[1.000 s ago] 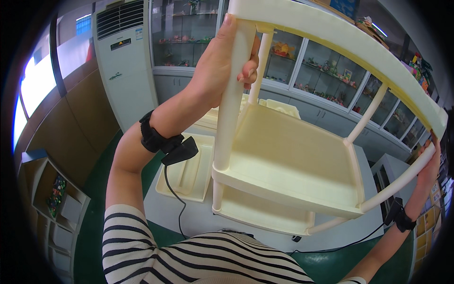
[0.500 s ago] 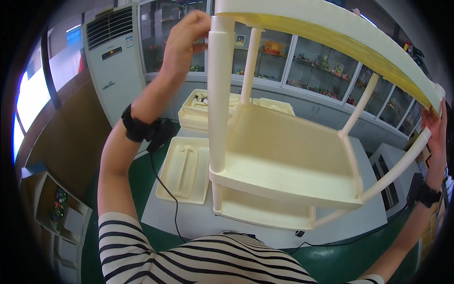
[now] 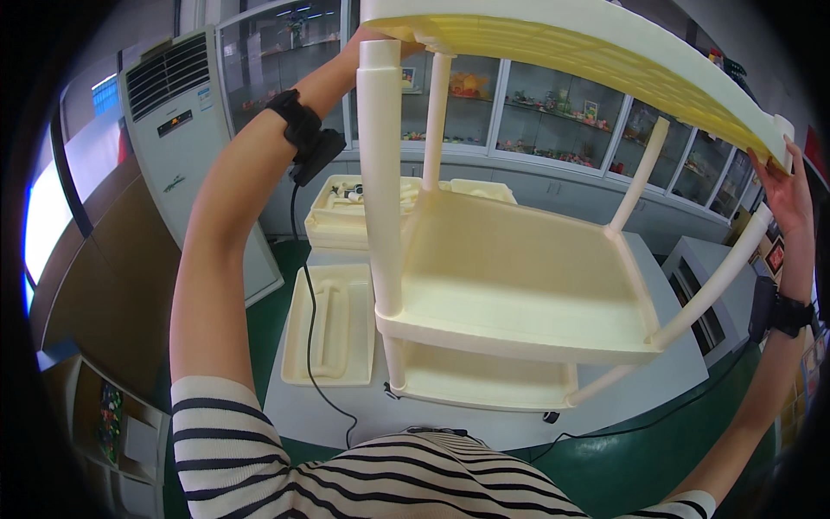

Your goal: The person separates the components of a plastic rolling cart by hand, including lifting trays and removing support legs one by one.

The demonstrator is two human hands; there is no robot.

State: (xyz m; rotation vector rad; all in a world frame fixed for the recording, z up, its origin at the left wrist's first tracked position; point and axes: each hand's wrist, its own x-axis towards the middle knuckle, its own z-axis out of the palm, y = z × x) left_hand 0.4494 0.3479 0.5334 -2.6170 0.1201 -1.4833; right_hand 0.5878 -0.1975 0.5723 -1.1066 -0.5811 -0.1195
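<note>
A cream plastic rolling cart stands before me, with a middle shelf point(image 3: 519, 277), a bottom shelf point(image 3: 484, 381) and round posts. Its top shelf point(image 3: 553, 35), yellowish underneath, is tilted, its right front corner sitting lower. That corner is in my right hand point(image 3: 788, 195), fingers around its socket, above the free end of the right front post point(image 3: 713, 277). My left hand point(image 3: 372, 43) reaches behind the left front post point(image 3: 380, 182) and grips the shelf's left side from below; most of its fingers are hidden. A small gap separates this post's top from the shelf.
The cart rests on a white table point(image 3: 303, 415). Left of it lies a cream tray point(image 3: 328, 324) with a long molded part; behind is a stacked bin point(image 3: 337, 229) of small parts. A cable point(image 3: 316, 381) hangs from my left wrist. Glass cabinets point(image 3: 553, 112) line the back.
My left hand has gone from beside the left front post to behind it, under the top shelf. A gap now shows above that post. The whole view has shifted slightly.
</note>
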